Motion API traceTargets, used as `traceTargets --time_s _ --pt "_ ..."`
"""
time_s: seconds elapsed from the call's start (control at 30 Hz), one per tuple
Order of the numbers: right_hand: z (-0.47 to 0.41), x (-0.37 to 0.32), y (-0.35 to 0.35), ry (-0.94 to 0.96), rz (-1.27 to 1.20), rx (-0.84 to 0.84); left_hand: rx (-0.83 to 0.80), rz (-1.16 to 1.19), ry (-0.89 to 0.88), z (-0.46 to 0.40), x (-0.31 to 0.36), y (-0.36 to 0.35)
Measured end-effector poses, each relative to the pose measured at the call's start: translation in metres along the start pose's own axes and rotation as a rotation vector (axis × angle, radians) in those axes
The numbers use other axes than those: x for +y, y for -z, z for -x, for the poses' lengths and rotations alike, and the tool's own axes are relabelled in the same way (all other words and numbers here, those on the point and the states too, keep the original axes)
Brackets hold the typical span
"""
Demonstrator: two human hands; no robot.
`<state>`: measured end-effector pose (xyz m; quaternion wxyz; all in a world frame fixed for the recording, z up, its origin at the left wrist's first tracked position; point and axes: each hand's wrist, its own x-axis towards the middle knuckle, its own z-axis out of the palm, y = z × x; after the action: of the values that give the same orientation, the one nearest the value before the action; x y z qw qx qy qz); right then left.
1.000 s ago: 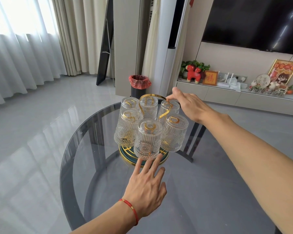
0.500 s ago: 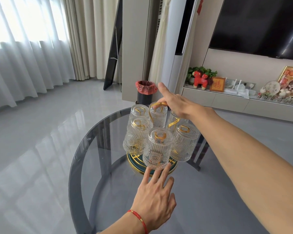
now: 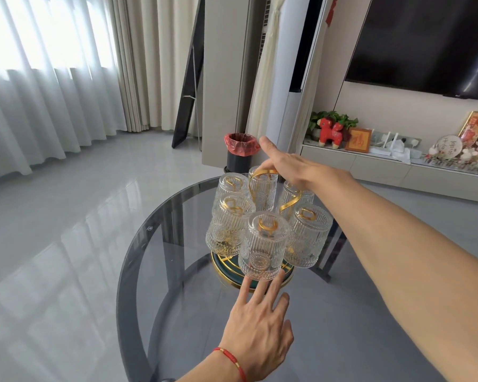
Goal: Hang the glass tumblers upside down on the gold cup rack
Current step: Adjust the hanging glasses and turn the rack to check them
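I am steadying the gold cup rack point(image 3: 262, 175) by its top loop with my right hand point(image 3: 290, 168) while my open left hand point(image 3: 260, 326) is touching the nearest tumbler point(image 3: 264, 246), keeping pressure gentle.

the right hand point(image 3: 293, 169) has been brought from the far-right ribbed glass tumbler point(image 3: 294, 197) onto the looped handle of the gold wire cup rack point(image 3: 262, 172), its index finger now extended past it. the left hand point(image 3: 260, 323) has been edged forward, fingertips point(image 3: 244, 285) now touching the nearest tumbler's point(image 3: 262, 246) rim.
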<state>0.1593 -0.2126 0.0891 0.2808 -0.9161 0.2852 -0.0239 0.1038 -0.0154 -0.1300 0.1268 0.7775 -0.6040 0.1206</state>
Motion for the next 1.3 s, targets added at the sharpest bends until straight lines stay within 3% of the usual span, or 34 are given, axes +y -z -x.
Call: traceTargets --time_s 0.47,1.13,1.3 --pt "-0.001 0.007 0.002 0.177 -0.044 0.071 -0.017 0.006 0.002 -0.001 -0.001 -0.001" --pt "0.003 0.006 0.003 0.149 0.052 -0.005 -0.03 0.016 -0.009 -0.001 -0.002 0.002" --pt "0.005 -0.004 0.0 0.278 0.016 0.036 -0.018 0.0 -0.007 0.0 -0.002 0.002"
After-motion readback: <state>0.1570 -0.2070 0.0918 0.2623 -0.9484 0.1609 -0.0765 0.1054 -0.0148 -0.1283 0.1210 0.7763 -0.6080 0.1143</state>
